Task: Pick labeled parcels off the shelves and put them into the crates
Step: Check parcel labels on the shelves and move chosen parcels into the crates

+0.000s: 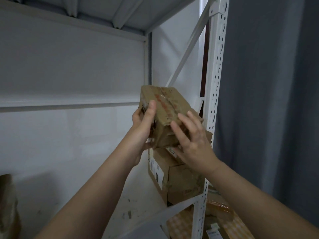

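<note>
Reaching up with both arms. Gripping the left end of the parcel (165, 107) with the left hand (143, 125), thumb on top, fingers curled beneath. Pressing the right hand (193, 145), fingers straight and spread, against its near side. Held tilted above a labelled box (181, 180) on the shelf (112, 195). Crumpled tan cardboard, taped.

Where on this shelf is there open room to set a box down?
The white shelf board lies bare between the brown parcel at the left edge and the stacked boxes in the right corner. That corner is crowded: the boxes sit by the upright post, with the held parcel just above them.
</note>
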